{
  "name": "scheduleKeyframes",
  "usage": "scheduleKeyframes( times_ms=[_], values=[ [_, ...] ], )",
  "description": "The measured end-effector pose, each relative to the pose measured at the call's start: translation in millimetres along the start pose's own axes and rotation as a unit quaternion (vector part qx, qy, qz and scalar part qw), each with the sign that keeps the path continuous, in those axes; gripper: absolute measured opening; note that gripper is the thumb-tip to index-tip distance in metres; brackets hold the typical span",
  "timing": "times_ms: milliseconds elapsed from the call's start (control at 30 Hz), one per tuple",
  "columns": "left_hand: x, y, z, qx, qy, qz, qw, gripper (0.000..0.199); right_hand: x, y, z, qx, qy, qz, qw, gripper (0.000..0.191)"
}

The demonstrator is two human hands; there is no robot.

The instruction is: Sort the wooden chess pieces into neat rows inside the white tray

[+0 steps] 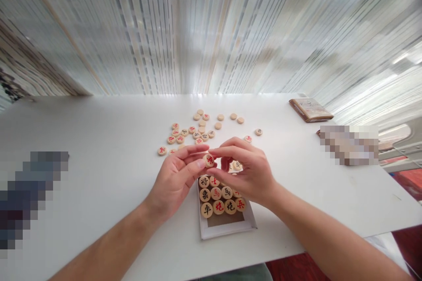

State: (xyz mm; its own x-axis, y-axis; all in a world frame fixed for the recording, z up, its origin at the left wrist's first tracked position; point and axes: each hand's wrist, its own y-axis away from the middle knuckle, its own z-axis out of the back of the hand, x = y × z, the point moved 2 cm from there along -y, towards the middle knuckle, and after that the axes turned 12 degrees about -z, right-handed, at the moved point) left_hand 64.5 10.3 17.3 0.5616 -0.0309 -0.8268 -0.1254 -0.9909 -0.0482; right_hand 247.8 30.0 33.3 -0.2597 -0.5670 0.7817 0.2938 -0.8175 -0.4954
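A round wooden Chinese chess piece (208, 160) with a red character is held up above the near box. My left hand (178, 173) grips it between thumb and fingers. My right hand (245, 167) closes on the same piece from the right, its thumb below and a fingertip above. Under my hands lies a shallow white-edged box (227, 229) with rows of pieces, black and red characters facing up, such as a black-character piece (206, 210) at the lower left. My right hand hides part of the upper and right rows.
Several loose pieces, among them a red-character piece (161, 151), are scattered on the white table (108, 140) beyond my hands, some face down. A brown-edged box (310, 110) lies at the back right. Blurred-out items lie at left and right. A striped curtain (184, 30) hangs behind.
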Motion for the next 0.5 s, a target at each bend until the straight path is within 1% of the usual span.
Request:
scheduleKeyframes(
  times_ms=[100, 200, 267, 400, 500],
  values=[
    [-0.5, -0.2, 0.2, 0.019, 0.009, 0.007, 1.0, 0.029, 1.4, -1.7, 0.6, 0.025, -0.016, -0.005, 1.0, 0.028],
    [-0.1, 0.1, 0.7, 0.042, -0.008, 0.011, 0.999, 0.031, 4.4, -2.9, 1.7, 0.042, -0.005, -0.012, 0.999, 0.023],
    [-0.1, 0.2, 1.1, 0.042, -0.019, 0.009, 0.999, 0.036, 5.8, -3.5, 3.2, 0.04, 0.003, -0.02, 0.999, 0.021],
    [-1.9, -0.1, 0.2, 0.033, -0.018, 0.001, 0.999, 0.042, 10.5, -4.0, 8.3, 0.032, 0.049, -0.011, 0.998, 0.021],
    [-2.4, 0.8, -1.7, 0.052, -0.018, 0.005, 0.998, 0.043, 17.1, -2.1, 12.9, 0.049, 0.085, -0.003, 0.995, 0.019]
  ],
)
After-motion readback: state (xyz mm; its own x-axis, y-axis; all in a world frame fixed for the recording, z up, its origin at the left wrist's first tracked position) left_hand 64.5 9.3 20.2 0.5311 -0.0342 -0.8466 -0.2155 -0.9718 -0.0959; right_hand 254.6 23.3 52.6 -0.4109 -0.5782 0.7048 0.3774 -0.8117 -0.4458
